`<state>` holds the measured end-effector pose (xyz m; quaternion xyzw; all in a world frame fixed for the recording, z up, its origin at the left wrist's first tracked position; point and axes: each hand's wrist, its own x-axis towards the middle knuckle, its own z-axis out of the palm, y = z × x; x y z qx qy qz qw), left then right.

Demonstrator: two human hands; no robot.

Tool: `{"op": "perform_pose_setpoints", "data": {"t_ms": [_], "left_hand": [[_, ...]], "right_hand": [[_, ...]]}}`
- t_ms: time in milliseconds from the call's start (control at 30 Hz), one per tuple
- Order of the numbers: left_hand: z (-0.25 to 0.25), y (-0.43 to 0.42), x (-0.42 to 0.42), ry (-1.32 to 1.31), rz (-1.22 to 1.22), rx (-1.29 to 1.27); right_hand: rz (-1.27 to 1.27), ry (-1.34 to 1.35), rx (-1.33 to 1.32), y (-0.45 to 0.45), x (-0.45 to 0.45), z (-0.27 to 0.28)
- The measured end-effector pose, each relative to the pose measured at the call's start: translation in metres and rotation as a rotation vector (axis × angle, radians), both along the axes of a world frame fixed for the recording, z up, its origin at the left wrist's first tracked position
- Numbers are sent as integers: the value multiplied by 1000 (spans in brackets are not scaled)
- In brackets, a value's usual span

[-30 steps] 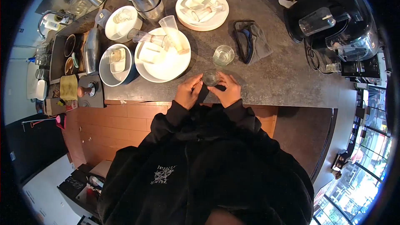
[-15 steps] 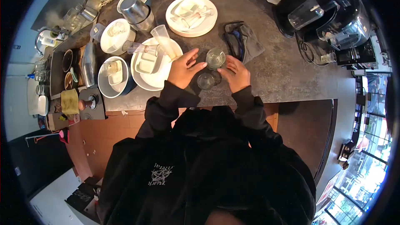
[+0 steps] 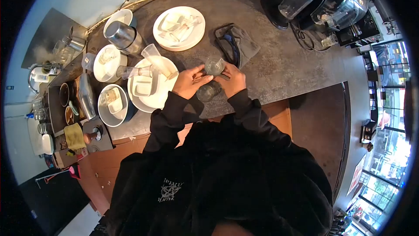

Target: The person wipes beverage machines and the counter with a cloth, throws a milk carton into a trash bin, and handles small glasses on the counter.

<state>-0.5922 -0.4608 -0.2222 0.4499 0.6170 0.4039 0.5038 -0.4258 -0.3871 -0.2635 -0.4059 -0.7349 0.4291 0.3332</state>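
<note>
A small clear drinking glass (image 3: pixel 214 66) is between my two hands above the dark countertop. My right hand (image 3: pixel 233 81) is closed on its right side, with fingers bent around the glass. From the left, my left hand (image 3: pixel 188 82) has its fingertips against the same glass, thumb pointing toward the right hand. A second clear glass (image 3: pixel 207 92) stands just below, close to the counter's front edge and partly hidden by my hands. Left of my left hand sits a wide white bowl (image 3: pixel 166 98) containing a rectangular container and clear tumblers.
White plates (image 3: pixel 198 39) hold glassware at the back. A metal cup (image 3: pixel 118 34), a white bowl (image 3: pixel 103 75) and a blue-sided bowl (image 3: pixel 106 118) stand left. A grey cloth (image 3: pixel 242 46) lies behind my right hand. A black coffee machine (image 3: pixel 340 6) occupies the back right.
My left hand, which was apart from the glass with its fingers spread, has closed in against it. My right hand stays on the glass. The whole view has shifted and turned slightly.
</note>
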Motion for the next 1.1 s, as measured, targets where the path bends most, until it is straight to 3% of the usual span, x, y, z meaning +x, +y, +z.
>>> {"op": "perform_pose_setpoints", "data": {"t_ms": [100,267,333,500,1100], "left_hand": [[-13,6,6,10,13,101],[10,10,28,139,42,175],[19,11,42,231,105,366],[45,27,95,210,259,344],[24,241,339,180,127,432]], "right_hand": [[-48,83,-35,-2,9,13],[-98,111,6,-3,28,42],[-127,144,36,-3,38,48],[-170,203,84,10,75,65],[-380,96,178,197,320,56]]}}
